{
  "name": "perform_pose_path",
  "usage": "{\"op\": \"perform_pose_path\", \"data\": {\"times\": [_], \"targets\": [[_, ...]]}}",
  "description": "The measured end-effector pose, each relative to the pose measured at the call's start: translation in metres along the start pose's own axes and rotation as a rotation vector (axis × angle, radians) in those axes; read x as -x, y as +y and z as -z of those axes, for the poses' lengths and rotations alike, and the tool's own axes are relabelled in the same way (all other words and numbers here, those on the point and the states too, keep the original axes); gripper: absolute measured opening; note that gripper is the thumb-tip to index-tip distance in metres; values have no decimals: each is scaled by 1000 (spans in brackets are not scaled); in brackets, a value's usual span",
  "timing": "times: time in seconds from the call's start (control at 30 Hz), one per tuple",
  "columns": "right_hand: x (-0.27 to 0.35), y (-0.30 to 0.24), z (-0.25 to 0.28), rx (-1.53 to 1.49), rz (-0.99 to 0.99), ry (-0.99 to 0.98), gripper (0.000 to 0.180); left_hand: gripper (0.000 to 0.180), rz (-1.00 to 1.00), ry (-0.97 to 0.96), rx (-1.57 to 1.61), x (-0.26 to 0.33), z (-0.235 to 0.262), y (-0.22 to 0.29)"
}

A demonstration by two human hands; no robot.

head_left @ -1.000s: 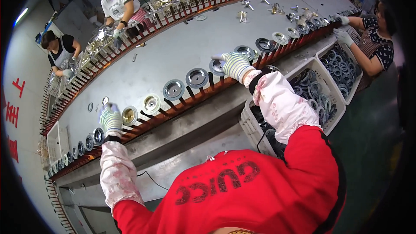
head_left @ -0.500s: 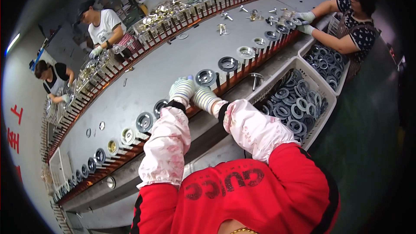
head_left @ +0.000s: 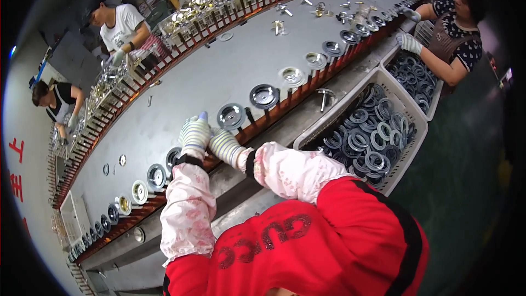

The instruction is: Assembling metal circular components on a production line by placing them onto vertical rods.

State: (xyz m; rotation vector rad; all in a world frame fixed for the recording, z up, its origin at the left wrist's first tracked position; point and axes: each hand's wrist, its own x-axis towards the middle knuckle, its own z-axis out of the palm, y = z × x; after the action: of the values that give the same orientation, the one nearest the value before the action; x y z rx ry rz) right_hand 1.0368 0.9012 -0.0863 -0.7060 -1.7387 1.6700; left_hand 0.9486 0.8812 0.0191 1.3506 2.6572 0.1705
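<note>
My left hand, in a striped knit glove, is at the near edge of the curved line, fingers bent together around something hidden beneath them. Beside it my right hand, gloved alike, is closed at the same spot, its fingertips tucked under. What either holds cannot be made out. Just right of them sits a dark-rimmed metal disc on the row of upright posts, then a second dark-rimmed disc and a paler disc. Left of my hands another disc is partly covered by my glove and sleeve.
A white crate of grey rings stands at my right, with another ring crate beyond. A stemmed metal part rests on the ledge. Loose stemmed parts lie on the grey tabletop. A co-worker reaches in at the right.
Both my hands have shifted left and slightly down along the edge, staying close together. The row of discs has moved the same way. The right-hand co-worker's hands have come apart.
</note>
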Motion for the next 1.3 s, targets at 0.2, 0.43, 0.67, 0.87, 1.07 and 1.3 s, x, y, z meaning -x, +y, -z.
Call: {"op": "perform_pose_path", "data": {"times": [0.2,0.43,0.67,0.87,1.07,1.3], "targets": [[38,-60,-14,-115,-321,-260,77,74,140,54,192,1,-1,-63],[3,-115,141,629,427,290,39,50,-155,234,-231,10,-3,-35],[-66,-68,224,1347,-2,280,40,43,-483,425,-80,5,-39,41],[-77,-96,191,1212,-138,-57,39,56,-174,-14,-111,-29,-24,39],[-85,-116,170,1152,-116,-113,41,60,-100,196,-153,-15,-10,21],[-76,-88,139,1265,66,-135,50,60,-48,181,-151,18,-14,-33]]}}
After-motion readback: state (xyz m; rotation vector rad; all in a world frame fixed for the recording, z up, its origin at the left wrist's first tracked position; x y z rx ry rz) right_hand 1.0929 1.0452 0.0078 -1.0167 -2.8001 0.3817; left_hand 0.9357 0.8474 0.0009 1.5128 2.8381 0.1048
